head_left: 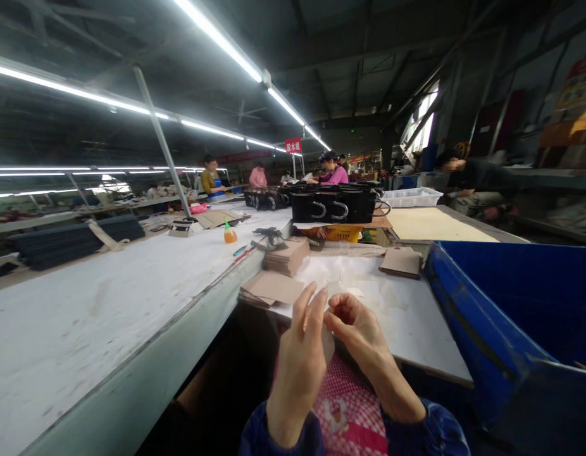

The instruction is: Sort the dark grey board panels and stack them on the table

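My left hand (302,351) is raised over the near edge of a small white work surface (430,329), its fingers bent around a thin, pale, see-through piece (328,345). My right hand (362,329) is beside it, thumb and forefinger pinched together at the edge of that piece. Brown card pieces (274,288) lie just beyond my left hand, with a taller stack (287,255) behind them. More pale thin pieces (388,294) are scattered on the white surface beyond my right hand.
A large blue bin (487,329) stands at the right. A long white table (131,310) runs along the left, with an orange glue bottle (230,233) on it. Black bags (333,204) and a white crate (411,197) are ahead. Several people work farther off.
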### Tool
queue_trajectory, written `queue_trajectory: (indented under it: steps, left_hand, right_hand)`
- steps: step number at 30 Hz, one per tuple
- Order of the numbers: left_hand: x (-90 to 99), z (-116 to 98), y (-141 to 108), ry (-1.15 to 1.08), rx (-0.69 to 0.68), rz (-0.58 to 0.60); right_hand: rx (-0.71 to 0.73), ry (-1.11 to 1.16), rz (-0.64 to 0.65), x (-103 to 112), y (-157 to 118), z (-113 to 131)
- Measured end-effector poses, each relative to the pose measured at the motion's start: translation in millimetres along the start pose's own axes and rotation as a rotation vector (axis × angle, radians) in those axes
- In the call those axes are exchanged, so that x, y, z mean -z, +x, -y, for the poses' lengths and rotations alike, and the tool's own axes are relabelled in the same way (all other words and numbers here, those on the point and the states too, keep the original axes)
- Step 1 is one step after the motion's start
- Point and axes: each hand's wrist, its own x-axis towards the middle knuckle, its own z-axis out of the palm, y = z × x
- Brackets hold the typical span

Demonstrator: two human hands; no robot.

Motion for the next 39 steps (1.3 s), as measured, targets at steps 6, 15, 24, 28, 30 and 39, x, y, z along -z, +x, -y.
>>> queue_trajectory:
  steps: [6,15,24,28,30,39]
  left_hand:
    - [0.6,0.4,2.0,0.0,-0.016,-0.097]
    - [0.7,-5.0,3.3,-0.102,0.034,-0.209]
    - [-6.1,-8.1,8.5,-0.076,-0.059,-0.303]
    - [-0.1,-14.2,6.6,-0.141,-0.022,-0.368]
    - [7.2,-18.6,5.2,-0.254,0.045,-0.433]
    - [19.6,-10.7,2.8,-0.49,0.237,-0.283]
  right_hand:
    - [0.019,-0.003,-0.075,-5.9,-1.9,0.8]
    - [0.167,-0.109,-0.134,-5.4,-4.1,-4.0]
    - [0.296,-0.295,-0.168,-5.4,-3.6,-4.4]
    - [0.297,-0.294,-0.224,5.7,5.7,-4.1]
    - [0.232,-0.224,-0.251,15.8,12.2,-4.1]
    - [0.035,0.227,-0.053,16.5,7.2,5.5]
